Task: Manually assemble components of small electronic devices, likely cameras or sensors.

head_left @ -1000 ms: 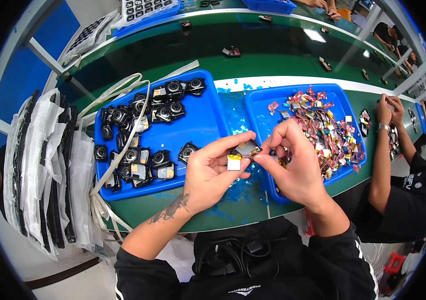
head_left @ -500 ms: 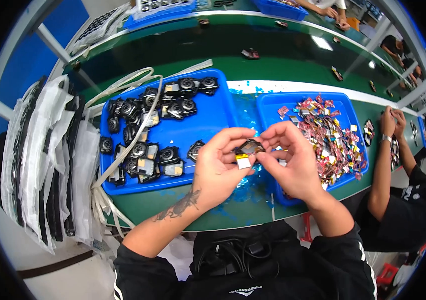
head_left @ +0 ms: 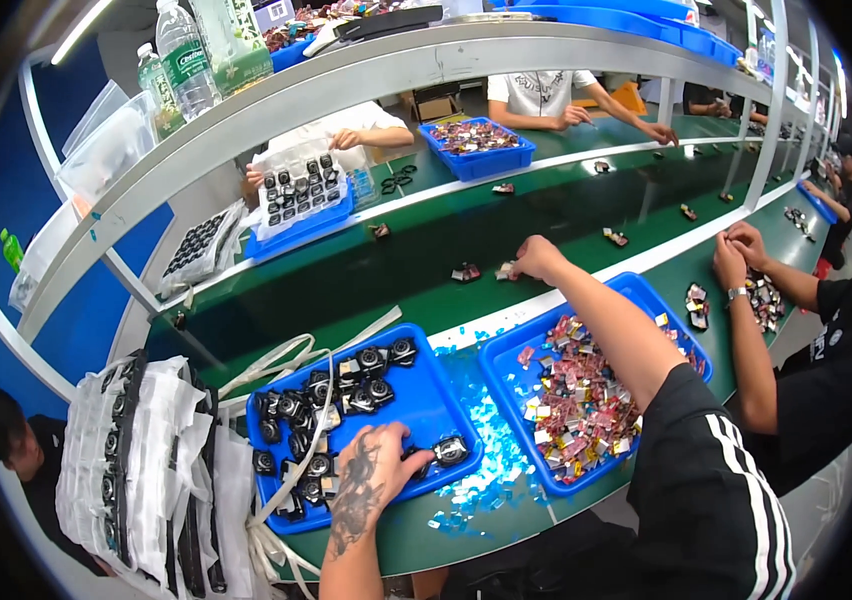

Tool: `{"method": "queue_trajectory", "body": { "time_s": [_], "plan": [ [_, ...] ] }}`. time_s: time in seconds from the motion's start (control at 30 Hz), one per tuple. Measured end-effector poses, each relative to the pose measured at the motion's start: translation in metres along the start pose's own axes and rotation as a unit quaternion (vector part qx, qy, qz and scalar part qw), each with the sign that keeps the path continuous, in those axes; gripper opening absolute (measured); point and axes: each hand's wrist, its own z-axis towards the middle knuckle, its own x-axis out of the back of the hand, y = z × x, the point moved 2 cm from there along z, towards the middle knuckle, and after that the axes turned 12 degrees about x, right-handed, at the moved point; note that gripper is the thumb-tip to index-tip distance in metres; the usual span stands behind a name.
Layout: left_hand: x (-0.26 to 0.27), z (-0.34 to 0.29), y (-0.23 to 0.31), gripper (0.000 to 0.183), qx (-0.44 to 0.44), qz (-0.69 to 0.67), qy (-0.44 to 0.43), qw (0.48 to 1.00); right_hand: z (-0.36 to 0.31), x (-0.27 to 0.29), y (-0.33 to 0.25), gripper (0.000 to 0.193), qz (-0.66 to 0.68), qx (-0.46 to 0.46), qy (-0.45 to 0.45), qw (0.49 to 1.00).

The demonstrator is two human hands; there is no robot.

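The left hand [head_left: 371,465] hovers palm-down over the near side of the left blue tray [head_left: 434,385], its thumb spread away from the forefinger; at its three o'clock, just beside the thumb, lies a black module [head_left: 450,451] with a round, lens-like face; the right hand [head_left: 543,258] reaches out over the dark green belt [head_left: 406,275], fingers drawn together at a small pale-and-red part [head_left: 506,271] around its eight o'clock, though the part is too small in this view to tell whether it is pinched or merely touched; beyond that part, at nine o'clock from the right hand, sits a darker part [head_left: 465,271] on the belt; from the left hand, more black modules [head_left: 349,390] crowd the tray toward eleven o'clock, a white strap [head_left: 259,540] crosses its left side, and blue scraps [head_left: 486,450] litter the bench at three o'clock, between the two trays; at five o'clock from the right hand, under the forearm, the right blue tray [head_left: 636,292] holds a heap of reddish parts [head_left: 581,400]; a co-worker's hands [head_left: 736,250] meet at its three o'clock; a far blue bin [head_left: 486,170] stands at eleven; a stack of white-wrapped black trays [head_left: 161,460] leans at nine from the left hand.
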Motion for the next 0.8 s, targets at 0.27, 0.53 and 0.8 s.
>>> {"method": "queue_trajectory", "body": {
  "time_s": [0.27,0.53,0.8],
  "plan": [
    [0.003,0.003,-0.009,0.045,-0.045,0.002,-0.008,0.999,-0.041,0.052,-0.02,0.024,0.034,0.151,0.027,0.988],
    [0.024,0.002,0.041,0.026,-0.242,-0.155,0.355,0.89,-0.219,0.014,-0.118,0.031,0.315,0.161,-0.284,0.891],
    [-0.005,-0.014,0.059,0.037,-0.2,-0.492,0.036,0.847,-0.257,-0.003,-0.124,0.024,0.336,0.272,-0.122,0.894]
  ]
}}
